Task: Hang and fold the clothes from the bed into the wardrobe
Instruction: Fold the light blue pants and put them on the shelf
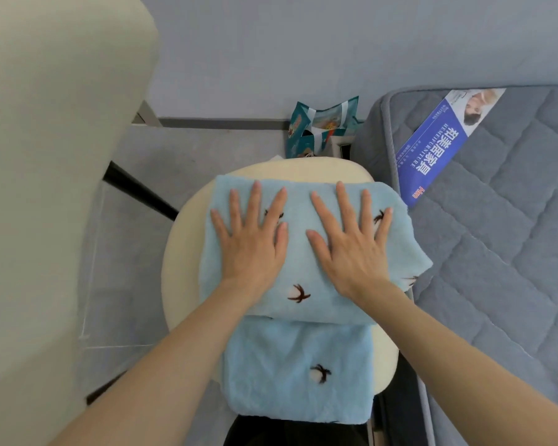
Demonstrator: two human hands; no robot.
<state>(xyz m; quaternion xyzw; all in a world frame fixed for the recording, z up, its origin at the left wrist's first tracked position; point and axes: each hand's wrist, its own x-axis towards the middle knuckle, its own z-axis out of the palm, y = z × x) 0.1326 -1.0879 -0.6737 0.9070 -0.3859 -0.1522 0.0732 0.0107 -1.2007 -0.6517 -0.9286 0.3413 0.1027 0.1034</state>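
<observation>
The blue fleece garment (pixel 316 305) lies lengthwise on the cream stool (pixel 178 262), its single-layer tail nearest the person. Beyond that, the left hand (pixel 250 244) and right hand (pixel 351 247) press flat on the doubled far half, fingers spread, equally near it. The bed (pixel 496 236) lies just to the right.

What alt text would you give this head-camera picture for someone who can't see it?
A person's left hand and right hand press flat on a folded light-blue fleece garment lying on a round cream seat. A grey quilted mattress lies to the right, and a teal paper bag stands on the floor beyond.
</observation>
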